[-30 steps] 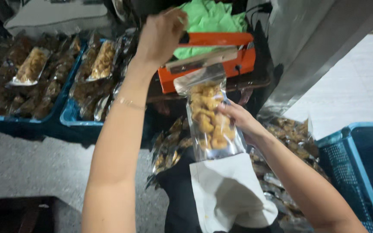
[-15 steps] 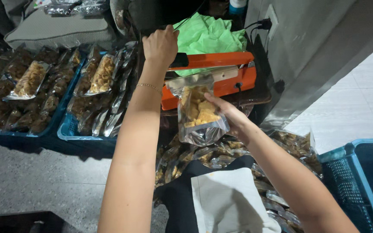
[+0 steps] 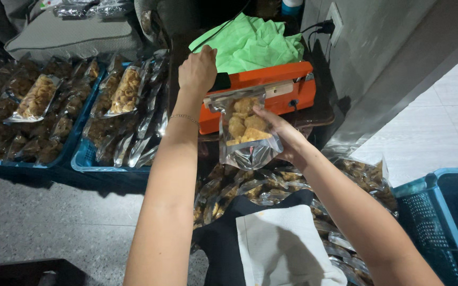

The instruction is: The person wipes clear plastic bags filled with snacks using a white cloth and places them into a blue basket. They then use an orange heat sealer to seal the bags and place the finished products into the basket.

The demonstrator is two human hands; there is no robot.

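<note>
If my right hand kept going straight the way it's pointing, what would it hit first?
The right hand already grips the clear snack bag; just beyond it the orange sealer would likely come first, though depth is hard to judge.

1. Dim indoor scene; daylight enters from the right, brightening the tiled floor (image 3: 441, 127).
2. Upper left falls into deep shadow — detail lost there.
3. Glare on the clear pouch (image 3: 247, 132); focus sharp, edges mildly distorted.
</note>
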